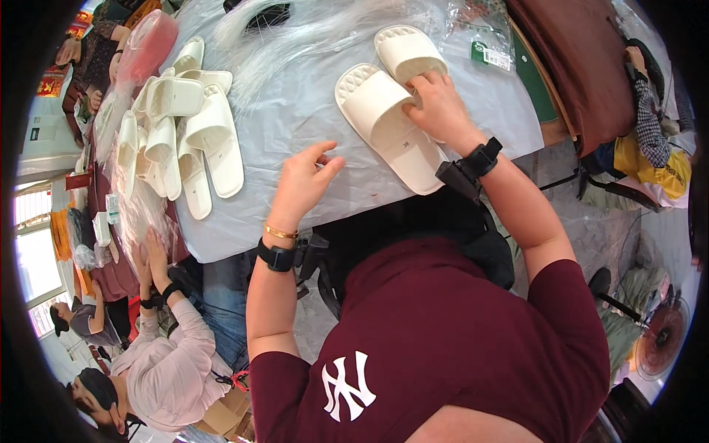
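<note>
Two cream-white slippers lie side by side at the right of the table. On the right slipper (410, 53), my right hand (442, 111) has its fingers at the strap's opening, gripping the strap edge, and covers much of the sole. The left slipper (380, 111) rests beside it with its heel toward me, close to the table's near edge. My left hand (304, 181) hovers over the near edge, thumb and index finger apart, holding nothing. A pile of several similar slippers (214, 136) sits to its left.
A pale plastic sheet covers the table (288, 133). Clear strips of plastic (295, 52) lie at the back, and a clear bag (484, 37) at the back right. A brown leather-like cover (583, 66) is on the right. A co-worker's hands (151, 258) rest at the left.
</note>
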`<state>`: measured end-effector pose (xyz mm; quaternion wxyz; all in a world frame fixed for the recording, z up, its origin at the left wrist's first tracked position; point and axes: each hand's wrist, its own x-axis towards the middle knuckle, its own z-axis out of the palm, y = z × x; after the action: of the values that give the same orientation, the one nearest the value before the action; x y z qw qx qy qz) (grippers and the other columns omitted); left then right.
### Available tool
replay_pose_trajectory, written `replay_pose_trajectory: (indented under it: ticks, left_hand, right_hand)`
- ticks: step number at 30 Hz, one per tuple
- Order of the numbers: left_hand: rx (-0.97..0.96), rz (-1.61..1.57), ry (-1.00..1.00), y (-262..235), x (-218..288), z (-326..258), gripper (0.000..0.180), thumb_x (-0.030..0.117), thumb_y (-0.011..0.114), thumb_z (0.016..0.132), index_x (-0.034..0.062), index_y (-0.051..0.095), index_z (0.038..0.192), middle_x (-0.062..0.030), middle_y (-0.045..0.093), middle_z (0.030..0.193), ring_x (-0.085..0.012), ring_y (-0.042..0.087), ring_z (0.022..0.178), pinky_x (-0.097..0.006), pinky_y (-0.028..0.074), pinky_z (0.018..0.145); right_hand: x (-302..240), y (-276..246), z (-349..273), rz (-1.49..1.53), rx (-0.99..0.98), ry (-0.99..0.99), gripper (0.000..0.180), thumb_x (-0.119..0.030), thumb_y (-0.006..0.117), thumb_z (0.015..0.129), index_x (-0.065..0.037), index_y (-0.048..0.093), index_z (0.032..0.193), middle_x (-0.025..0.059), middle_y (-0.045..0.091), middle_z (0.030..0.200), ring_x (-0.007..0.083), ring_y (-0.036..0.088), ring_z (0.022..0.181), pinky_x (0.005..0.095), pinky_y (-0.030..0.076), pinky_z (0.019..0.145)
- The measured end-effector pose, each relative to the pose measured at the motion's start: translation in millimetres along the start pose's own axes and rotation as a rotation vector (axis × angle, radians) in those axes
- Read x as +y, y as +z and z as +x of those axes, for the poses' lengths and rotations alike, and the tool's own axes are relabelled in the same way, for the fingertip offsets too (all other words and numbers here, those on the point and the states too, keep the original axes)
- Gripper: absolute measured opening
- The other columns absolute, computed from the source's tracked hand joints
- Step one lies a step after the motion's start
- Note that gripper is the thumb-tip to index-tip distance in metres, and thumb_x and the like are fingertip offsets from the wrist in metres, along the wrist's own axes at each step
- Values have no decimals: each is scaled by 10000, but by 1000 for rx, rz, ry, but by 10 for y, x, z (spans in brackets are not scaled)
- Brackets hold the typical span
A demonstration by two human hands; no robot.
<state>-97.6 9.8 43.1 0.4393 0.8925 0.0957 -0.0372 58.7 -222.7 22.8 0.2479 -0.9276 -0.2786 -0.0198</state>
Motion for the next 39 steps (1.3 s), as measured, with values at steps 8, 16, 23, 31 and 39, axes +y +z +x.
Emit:
replay_pose_trajectory:
  ticks: [8, 16, 23, 31, 39]
  left_hand:
    - [105, 85, 41, 64, -11, 35, 325, 188, 673, 842, -13, 643, 1095, -114, 672, 818, -157, 613, 680, -293, 490, 630]
    - [212, 416, -104, -71, -237, -636, 233, 216, 652, 822, -12, 655, 868, -183, 659, 770, -312, 637, 698, -403, 483, 636]
    - [-155, 256, -231, 425, -544, -1128, 339, 303, 607, 844, -17, 658, 945, -233, 664, 890, -405, 638, 834, -457, 511, 749]
    - [-365, -481, -160, 548, -157, -969, 511, 111, 596, 919, -12, 423, 1384, -141, 526, 1346, -203, 509, 1219, -313, 406, 1017]
    - [-16, -365, -182, 219, 55, -549, 393, 140, 618, 910, -10, 546, 1266, -109, 614, 1174, -165, 618, 967, -283, 510, 799]
  right_hand:
    - [148, 20, 20, 173, -32, -67, 366, -210, 697, 754, -26, 633, 1064, 176, 563, 1154, 388, 471, 1123, 427, 408, 971]
    - [257, 21, -43, 180, -18, -101, 320, -187, 687, 756, -36, 649, 1035, 180, 550, 1223, 384, 461, 1158, 434, 391, 995]
    - [207, 36, -27, 197, -10, -92, 287, -177, 670, 763, -38, 657, 1013, 179, 549, 1228, 388, 453, 1163, 438, 387, 997]
    - [262, 7, -26, 251, 42, -151, 260, -159, 658, 792, -33, 656, 1019, 153, 580, 1185, 344, 516, 1096, 401, 439, 928]
    - [439, -206, 42, 496, 248, 106, 282, -131, 643, 816, -2, 622, 1065, 156, 628, 1062, 274, 610, 891, 334, 509, 702]
